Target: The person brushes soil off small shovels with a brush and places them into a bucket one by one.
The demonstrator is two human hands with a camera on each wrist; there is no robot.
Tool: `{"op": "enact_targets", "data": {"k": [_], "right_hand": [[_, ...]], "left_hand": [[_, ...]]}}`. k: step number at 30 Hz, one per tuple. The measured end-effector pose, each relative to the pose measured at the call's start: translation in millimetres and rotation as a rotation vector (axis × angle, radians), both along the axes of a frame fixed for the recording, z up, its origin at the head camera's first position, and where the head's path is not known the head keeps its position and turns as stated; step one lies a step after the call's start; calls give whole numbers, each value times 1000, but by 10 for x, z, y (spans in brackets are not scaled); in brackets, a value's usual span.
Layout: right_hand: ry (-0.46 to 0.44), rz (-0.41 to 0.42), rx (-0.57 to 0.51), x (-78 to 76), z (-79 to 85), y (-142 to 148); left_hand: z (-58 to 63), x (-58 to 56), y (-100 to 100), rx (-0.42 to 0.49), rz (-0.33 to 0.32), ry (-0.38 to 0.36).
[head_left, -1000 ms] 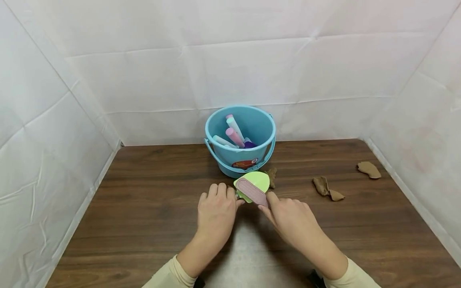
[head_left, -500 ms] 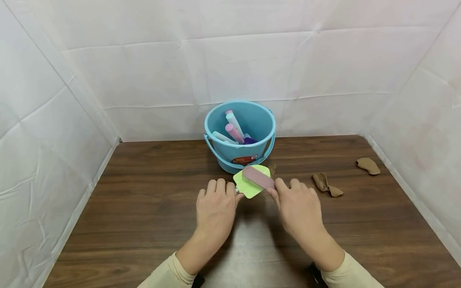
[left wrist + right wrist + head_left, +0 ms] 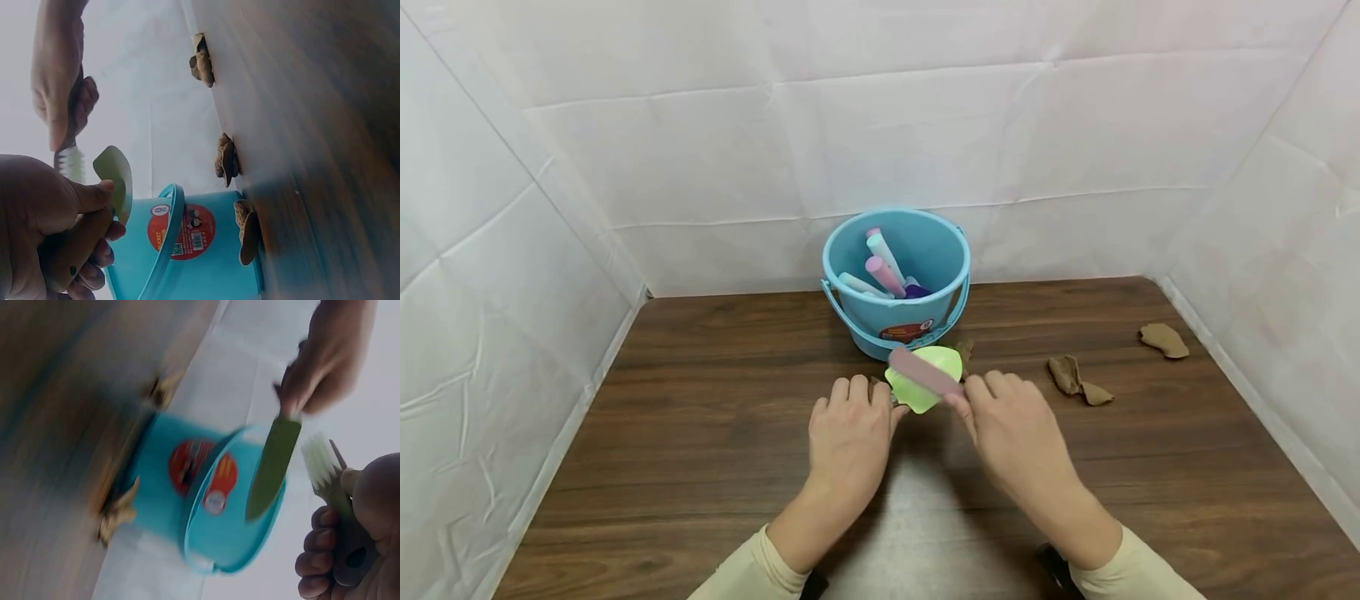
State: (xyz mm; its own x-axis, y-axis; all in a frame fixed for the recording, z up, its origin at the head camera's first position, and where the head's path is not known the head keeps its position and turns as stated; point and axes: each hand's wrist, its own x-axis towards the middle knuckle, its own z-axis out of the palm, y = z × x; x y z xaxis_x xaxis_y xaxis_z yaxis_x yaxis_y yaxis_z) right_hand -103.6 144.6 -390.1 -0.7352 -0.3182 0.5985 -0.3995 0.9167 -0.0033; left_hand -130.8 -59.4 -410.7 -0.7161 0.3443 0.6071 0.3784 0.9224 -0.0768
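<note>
My left hand (image 3: 850, 437) grips the wooden handle of a small trowel with a light green blade (image 3: 942, 361), held up in front of the bucket. The handle (image 3: 78, 250) shows inside the curled fingers in the left wrist view. In my right hand (image 3: 1011, 433) is a dusty-pink scrubbing brush (image 3: 919, 371), slightly blurred, lying across the blade in the head view. Its pale bristles (image 3: 319, 461) point toward the trowel blade (image 3: 274, 465) in the right wrist view.
Behind the hands stands a blue bucket (image 3: 867, 315) with its handle hanging forward. Pink and pale-blue tool handles (image 3: 880, 273) stick up inside. Curled brown dry leaves lie beside the bucket (image 3: 966, 350) and to the right (image 3: 1078, 382), with another leaf (image 3: 1163, 340) farther right.
The brush has shifted over the trowel blade, first up and to the right, then back left. My right hand moved with it, while the left hand stayed nearly in place.
</note>
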Motion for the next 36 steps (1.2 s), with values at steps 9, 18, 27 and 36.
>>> {"op": "enact_targets", "data": {"k": [9, 18, 27, 36], "right_hand": [[14, -23, 33, -13, -78, -169], [32, -213, 24, -169, -113, 187], [22, -319, -74, -206, -7, 450], [34, -251, -101, -145, 73, 421]], "left_hand": [[42, 31, -47, 21, 33, -6], [53, 53, -37, 8, -20, 17], [61, 8, -47, 17, -56, 33], [61, -39, -97, 20, -56, 0]]}}
